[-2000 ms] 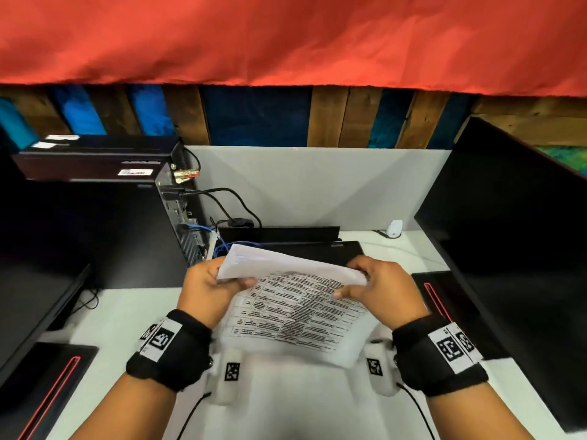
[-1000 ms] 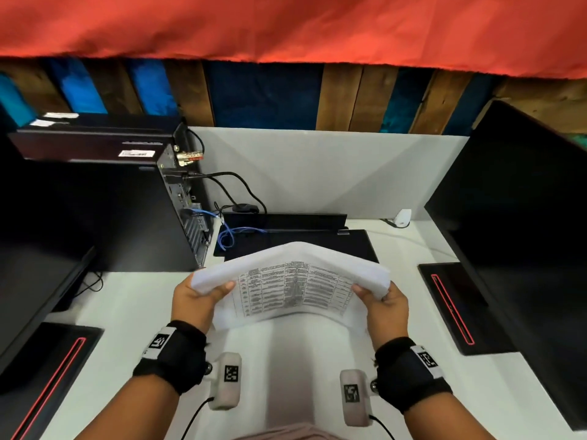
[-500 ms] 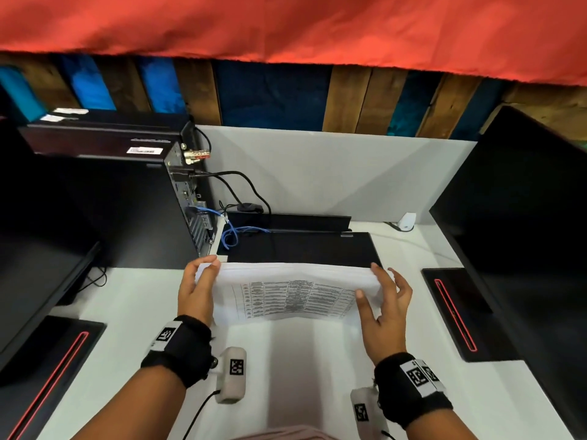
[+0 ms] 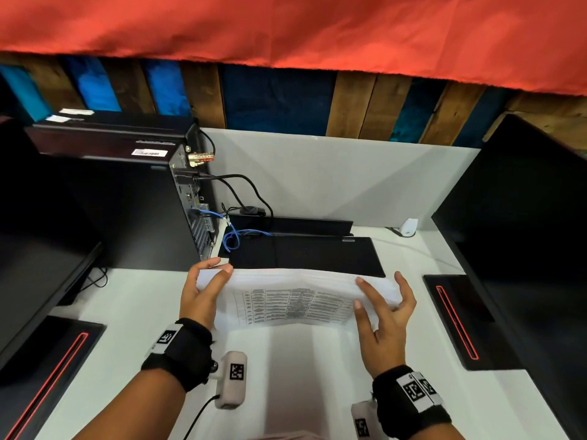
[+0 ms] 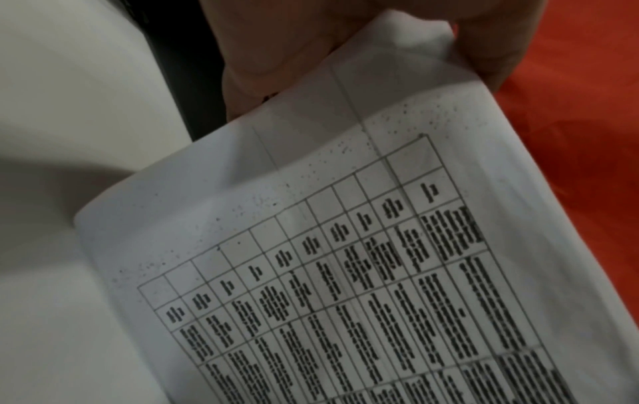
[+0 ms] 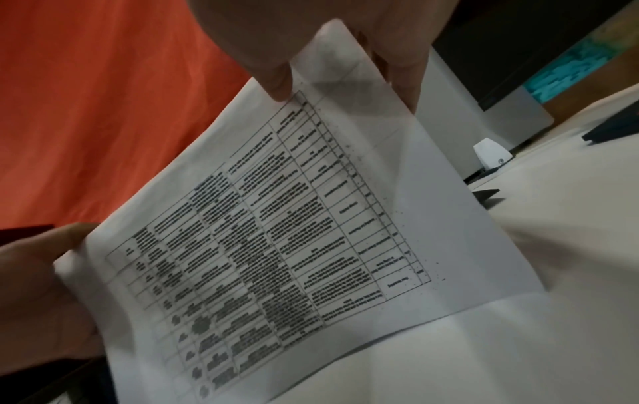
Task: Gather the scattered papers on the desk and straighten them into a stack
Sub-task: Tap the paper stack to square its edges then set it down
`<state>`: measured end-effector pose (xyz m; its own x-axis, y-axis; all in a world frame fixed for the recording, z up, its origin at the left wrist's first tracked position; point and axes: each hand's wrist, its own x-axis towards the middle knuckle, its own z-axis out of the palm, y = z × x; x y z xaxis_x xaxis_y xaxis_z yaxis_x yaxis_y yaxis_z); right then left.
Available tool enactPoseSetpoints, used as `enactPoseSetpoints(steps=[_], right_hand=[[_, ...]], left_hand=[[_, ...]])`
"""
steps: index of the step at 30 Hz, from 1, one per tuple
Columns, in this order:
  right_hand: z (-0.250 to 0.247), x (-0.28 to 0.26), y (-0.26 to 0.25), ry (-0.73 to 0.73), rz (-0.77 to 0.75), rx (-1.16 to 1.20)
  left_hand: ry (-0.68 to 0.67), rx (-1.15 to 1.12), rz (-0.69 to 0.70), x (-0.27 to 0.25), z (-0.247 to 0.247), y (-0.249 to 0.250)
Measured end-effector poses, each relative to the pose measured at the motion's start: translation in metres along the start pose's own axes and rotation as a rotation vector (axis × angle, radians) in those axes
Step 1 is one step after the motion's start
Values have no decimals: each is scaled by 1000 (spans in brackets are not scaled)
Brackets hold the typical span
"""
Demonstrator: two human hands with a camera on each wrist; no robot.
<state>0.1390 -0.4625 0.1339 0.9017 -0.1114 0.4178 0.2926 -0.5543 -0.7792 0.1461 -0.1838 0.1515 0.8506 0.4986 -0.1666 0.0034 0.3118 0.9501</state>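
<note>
A thin stack of white papers (image 4: 292, 303) with a printed table stands on its lower edge on the white desk (image 4: 133, 312), leaning toward me. My left hand (image 4: 217, 268) pinches its upper left corner, thumb in front and fingers behind. My right hand (image 4: 378, 296) is at the right edge with straight, spread fingers, some touching the front of the sheets and some behind. In the left wrist view the papers (image 5: 345, 246) run out from between my thumb and finger. The right wrist view shows the papers (image 6: 276, 232) with their corner between two straight fingers.
A black PC tower (image 4: 127, 201) with cables stands at the left. A black pad (image 4: 305, 255) lies just behind the papers. A dark monitor (image 4: 524, 249) and its base (image 4: 457, 319) flank the right; another monitor (image 4: 38, 265) flanks the left. A white partition (image 4: 333, 179) closes the back.
The papers came down from mid-air to stand on the desk. My right hand let go its grip and spread its fingers along the right edge. The left hand keeps its pinch.
</note>
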Motion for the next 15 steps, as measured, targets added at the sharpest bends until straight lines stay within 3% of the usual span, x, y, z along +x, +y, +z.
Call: enactPoseSetpoints(steps=[7, 11, 15], right_hand=[[1, 2, 1, 4, -46, -26], [1, 5, 5, 30, 50, 29], [1, 5, 10, -8, 66, 42]], left_hand=[[-27, 11, -8, 6, 0, -2], [-33, 34, 1, 7, -1, -2], [-146, 53, 20, 7, -7, -6]])
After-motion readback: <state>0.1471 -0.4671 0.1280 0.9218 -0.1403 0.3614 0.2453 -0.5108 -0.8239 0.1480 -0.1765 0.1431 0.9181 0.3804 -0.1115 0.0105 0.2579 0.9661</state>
